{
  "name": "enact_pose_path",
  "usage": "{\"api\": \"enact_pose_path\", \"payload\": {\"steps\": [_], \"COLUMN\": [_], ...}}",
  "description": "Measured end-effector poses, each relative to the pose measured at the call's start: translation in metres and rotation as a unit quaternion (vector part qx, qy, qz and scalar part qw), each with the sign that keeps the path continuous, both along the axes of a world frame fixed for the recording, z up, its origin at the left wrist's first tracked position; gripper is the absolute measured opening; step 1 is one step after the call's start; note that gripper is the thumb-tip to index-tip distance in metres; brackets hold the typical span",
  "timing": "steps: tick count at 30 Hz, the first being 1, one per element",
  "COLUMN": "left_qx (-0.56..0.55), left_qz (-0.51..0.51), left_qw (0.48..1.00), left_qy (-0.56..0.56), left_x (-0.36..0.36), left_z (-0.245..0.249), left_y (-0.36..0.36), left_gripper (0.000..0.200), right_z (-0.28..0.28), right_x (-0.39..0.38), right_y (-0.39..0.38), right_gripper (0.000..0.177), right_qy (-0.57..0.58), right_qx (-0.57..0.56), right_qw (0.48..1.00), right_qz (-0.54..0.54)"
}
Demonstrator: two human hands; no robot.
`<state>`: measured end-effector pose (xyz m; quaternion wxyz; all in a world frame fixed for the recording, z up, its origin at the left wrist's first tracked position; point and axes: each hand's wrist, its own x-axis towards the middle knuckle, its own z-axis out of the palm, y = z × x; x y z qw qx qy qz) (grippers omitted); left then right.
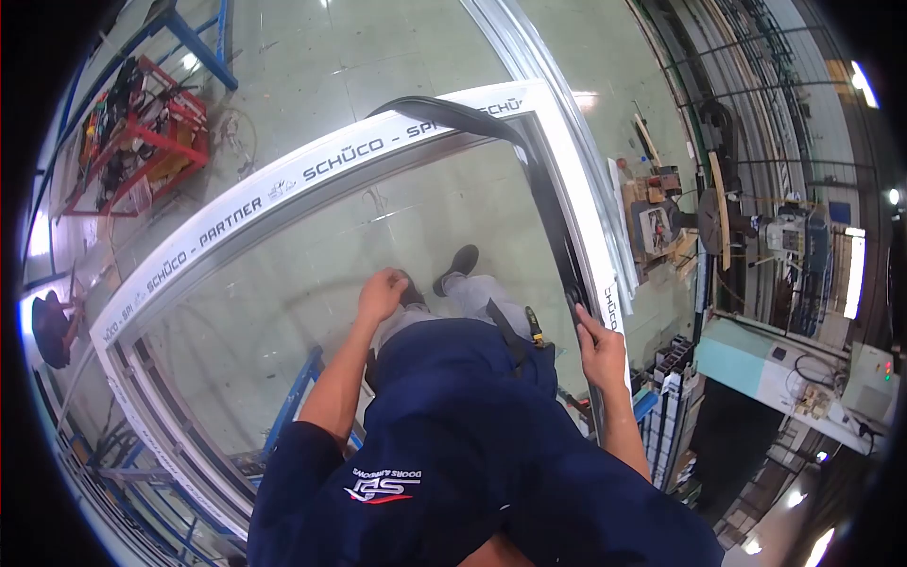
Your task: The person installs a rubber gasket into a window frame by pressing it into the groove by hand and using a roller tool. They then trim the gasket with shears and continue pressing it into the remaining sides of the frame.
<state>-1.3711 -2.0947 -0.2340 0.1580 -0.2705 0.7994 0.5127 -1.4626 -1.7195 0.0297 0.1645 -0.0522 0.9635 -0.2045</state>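
A large window or door frame (203,236), covered in white film printed with SCHÜCO lettering, surrounds my body. A long black rubber gasket (453,115) loops over its far side, bends at the far right corner and runs down along the inner edge of the right side. My right hand (602,350) is on that right side, its fingers closed on the gasket against the profile. My left hand (383,293) hangs inside the frame opening, apart from the profile. Its fingers are loosely curled, and I see nothing in them.
A red tool cart (142,142) stands at the far left, near a blue metal stand (198,47). Long metal profiles (557,94) lie beyond the frame's right side. A bench machine (657,227) and a pale green machine (746,359) stand to the right. A yellow-black tool (535,326) sits at my waist.
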Motion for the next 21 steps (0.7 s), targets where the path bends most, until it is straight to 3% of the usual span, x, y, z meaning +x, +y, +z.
{"api": "enact_pose_path", "payload": {"steps": [4, 7, 9, 11, 14, 16, 21], "left_qx": [0.031, -0.005, -0.023, -0.040, -0.178, -0.215, -0.317], "left_qz": [-0.038, -0.084, -0.070, -0.038, -0.120, -0.184, -0.340], "left_qw": [0.995, 0.976, 0.941, 0.906, 0.833, 0.852, 0.861], "left_qy": [0.082, 0.202, 0.330, 0.421, 0.510, 0.441, 0.204], "left_x": [-0.066, -0.130, -0.168, -0.205, -0.258, -0.285, -0.316], "left_z": [0.053, 0.122, 0.159, 0.198, 0.246, 0.251, 0.254], "left_y": [0.021, 0.037, 0.048, 0.059, 0.059, 0.057, 0.059], "left_gripper": [0.029, 0.027, 0.023, 0.018, 0.014, 0.009, 0.026], "right_z": [-0.013, 0.014, -0.013, -0.027, -0.020, -0.014, -0.012], "right_x": [0.003, -0.006, -0.010, -0.022, -0.047, -0.062, -0.083], "right_y": [-0.026, -0.058, -0.056, -0.054, -0.053, -0.046, -0.023], "right_gripper": [0.053, 0.061, 0.046, 0.036, 0.030, 0.028, 0.022], "right_qy": [0.104, -0.063, 0.030, 0.041, -0.002, -0.086, -0.163], "right_qx": [-0.102, -0.049, -0.181, -0.209, -0.222, -0.208, -0.500], "right_qw": [0.989, 0.997, 0.983, 0.977, 0.975, 0.974, 0.842], "right_qz": [0.038, -0.022, 0.012, 0.025, 0.023, 0.009, -0.122]}}
